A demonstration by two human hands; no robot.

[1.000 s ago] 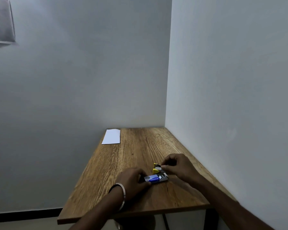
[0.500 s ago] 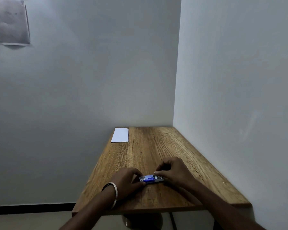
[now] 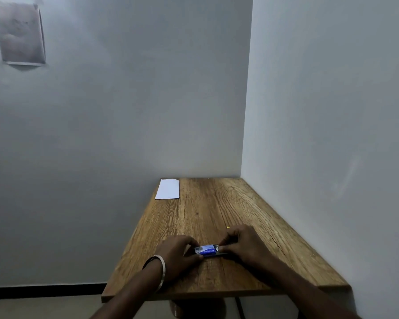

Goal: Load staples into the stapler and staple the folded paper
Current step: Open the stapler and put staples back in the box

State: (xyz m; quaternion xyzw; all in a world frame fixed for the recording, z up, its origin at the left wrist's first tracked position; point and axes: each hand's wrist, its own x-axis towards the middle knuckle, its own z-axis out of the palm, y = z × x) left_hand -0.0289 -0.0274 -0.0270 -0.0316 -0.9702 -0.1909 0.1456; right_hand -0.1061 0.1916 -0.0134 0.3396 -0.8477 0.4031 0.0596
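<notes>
So both hands are down near the front edge of the wooden table (image 3: 217, 217), working on a little stapler (image 3: 207, 250) that lies flat on the wood between them. The left hand (image 3: 179, 254) has a metal bangle (image 3: 160, 270) on the wrist, and its fingers are curled in around the left end of the stapler, thumb tip touching the near edge, so it's gripping that end. The right hand (image 3: 242, 244) comes in from the other side with its fingers bent and pinched down on the right end, which looks like a grey metal part poking out from under the blue-and-white top. Can't really make out whether that's the staple tray or just the base, it's too small and dim. Only the middle of the stapler shows between the two sets of fingertips, and both ends are covered. Just past the right hand's knuckles there's a tiny yellow speck (image 3: 228, 227) on the wood, no idea what it is. Way at the far left corner of the table, well apart from the hands, sits the folded white paper (image 3: 168, 189), flat, with its left edge hanging a bit past the table edge. The table is tucked into a corner of grey walls, with a blurry sheet (image 3: 20, 33) stuck high up on the left wall.
</notes>
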